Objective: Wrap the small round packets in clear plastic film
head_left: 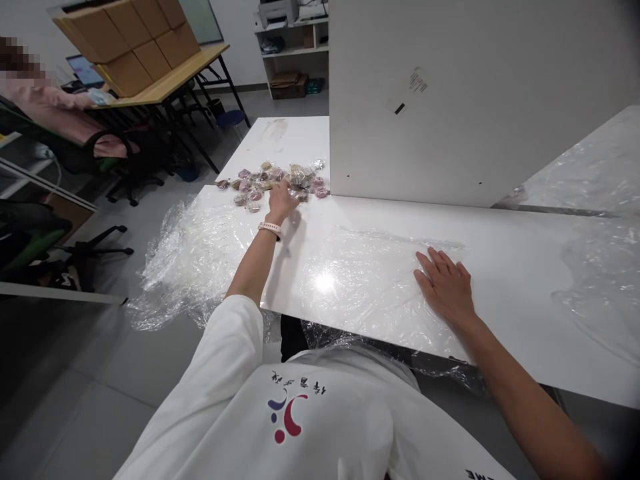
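Note:
At the table's left part, my left hand (282,200) reaches into a loose pile of small clear-wrapped packets (255,195), some pinkish, some brown or yellowish. Its fingertips are lost among the packets, so I cannot tell whether they grip one. A light band with holes circles that wrist. My right hand (445,283) lies open, fingers spread, on a sheet of clear plastic (370,267) spread over the white tabletop (505,267). The hand presses near the sheet's right side and holds nothing.
Crumpled clear plastic (185,260) hangs over the table's left edge. A tall white panel (450,120) rises behind the tabletop. More clear film (605,267) lies at the right. At the far left, a person (50,110) sits near a wooden desk (200,67) with cardboard boxes (135,47).

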A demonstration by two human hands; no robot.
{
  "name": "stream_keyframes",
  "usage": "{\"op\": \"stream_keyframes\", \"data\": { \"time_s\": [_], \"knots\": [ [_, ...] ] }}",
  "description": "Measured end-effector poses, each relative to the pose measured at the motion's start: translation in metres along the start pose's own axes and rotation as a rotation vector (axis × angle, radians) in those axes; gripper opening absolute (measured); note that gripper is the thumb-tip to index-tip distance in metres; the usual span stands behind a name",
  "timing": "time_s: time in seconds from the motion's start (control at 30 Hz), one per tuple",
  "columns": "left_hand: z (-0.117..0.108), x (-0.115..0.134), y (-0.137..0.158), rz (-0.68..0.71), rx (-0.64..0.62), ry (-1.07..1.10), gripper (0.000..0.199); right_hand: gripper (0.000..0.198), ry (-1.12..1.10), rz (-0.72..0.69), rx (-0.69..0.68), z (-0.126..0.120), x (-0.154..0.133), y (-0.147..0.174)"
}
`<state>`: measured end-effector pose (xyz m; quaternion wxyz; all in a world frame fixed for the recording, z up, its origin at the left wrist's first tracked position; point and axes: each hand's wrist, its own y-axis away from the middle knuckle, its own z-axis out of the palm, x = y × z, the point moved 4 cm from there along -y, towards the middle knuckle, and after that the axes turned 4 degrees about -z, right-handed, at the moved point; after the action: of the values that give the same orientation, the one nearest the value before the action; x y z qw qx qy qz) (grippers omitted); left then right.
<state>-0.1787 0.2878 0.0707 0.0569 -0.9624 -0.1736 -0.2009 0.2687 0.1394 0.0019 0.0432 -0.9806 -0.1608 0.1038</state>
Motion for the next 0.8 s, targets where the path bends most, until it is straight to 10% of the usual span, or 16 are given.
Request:
{"op": "stream_keyframes", "data": {
  "time_s": [0.4, 0.67, 0.8],
  "knots": [
    [0.013, 0.029, -0.014, 0.188, -0.3, -0.337, 0.05, 0.057, -0.026, -0.001, 0.017, 0.001, 0.002, 0.0],
    [0.003, 0.025, 0.049, 0.235, -0.309, -0.266, 0.041, 0.059, 0.002, 0.008, -0.017, 0.002, 0.001, 0.0],
    [-0.008, 0.065, 0.115, 0.386, -0.296, 0.071, 0.034, 0.06, 0.008, 0.009, -0.038, 0.004, 0.003, -0.002]
  ]
}}
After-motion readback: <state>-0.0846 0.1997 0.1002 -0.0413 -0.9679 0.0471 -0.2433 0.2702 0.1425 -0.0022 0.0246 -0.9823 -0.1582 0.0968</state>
